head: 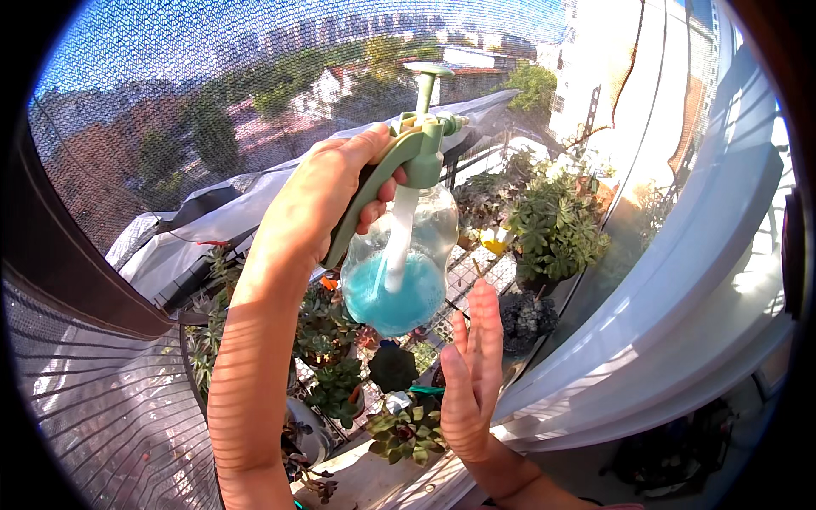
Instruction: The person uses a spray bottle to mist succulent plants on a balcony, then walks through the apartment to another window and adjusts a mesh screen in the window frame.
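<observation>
My left hand (344,172) is wrapped around the green handle of a pump spray bottle (400,280), its thumb near the top of the sprayer head. Blue liquid with some foam fills the lower part of the clear bottle, and a white tube runs down into it. The pump plunger (428,71) stands raised above the head, and the nozzle (456,122) points right, away from me. Below and to the right of the bottle, my right hand (473,370) is upright with fingers extended, holding nothing and apart from the bottle.
Potted succulents (408,428) stand below on a wire-grid shelf (459,280). A larger leafy succulent (554,223) grows at the right, close to the window glass. Mesh netting (210,95) spans the far side, with crumpled plastic sheeting (172,255) along it. A white window frame (637,370) curves along the right.
</observation>
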`<state>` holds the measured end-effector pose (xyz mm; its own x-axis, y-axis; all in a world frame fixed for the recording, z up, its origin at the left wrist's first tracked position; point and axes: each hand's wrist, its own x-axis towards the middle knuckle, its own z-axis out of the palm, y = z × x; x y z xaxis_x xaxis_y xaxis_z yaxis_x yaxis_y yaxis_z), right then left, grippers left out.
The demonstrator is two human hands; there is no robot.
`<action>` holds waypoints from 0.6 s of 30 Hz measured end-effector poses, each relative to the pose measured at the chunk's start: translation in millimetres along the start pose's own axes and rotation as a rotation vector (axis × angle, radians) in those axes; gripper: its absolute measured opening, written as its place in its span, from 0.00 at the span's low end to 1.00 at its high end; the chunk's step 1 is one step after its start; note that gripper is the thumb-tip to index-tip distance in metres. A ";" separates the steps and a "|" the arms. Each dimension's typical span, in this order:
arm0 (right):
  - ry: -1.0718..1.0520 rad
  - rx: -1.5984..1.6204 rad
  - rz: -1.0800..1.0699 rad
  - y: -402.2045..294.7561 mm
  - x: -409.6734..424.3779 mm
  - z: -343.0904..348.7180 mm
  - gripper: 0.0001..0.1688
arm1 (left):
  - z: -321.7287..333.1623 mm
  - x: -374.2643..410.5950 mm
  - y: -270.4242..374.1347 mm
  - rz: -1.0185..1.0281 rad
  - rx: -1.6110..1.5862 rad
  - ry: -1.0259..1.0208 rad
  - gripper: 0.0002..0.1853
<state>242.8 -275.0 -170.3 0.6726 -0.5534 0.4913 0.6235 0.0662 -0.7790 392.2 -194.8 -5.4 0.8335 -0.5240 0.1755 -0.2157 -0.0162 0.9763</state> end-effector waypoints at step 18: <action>-0.123 -0.003 0.049 -10.3 -6.5 -10.1 0.42 | 10.0 26.4 17.1 0.100 0.039 -0.099 0.23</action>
<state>228.0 -280.4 -169.4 0.7460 -0.4436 0.4967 0.5878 0.0878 -0.8043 405.4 -217.5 14.6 0.7531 -0.6059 0.2564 -0.3162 0.0084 0.9487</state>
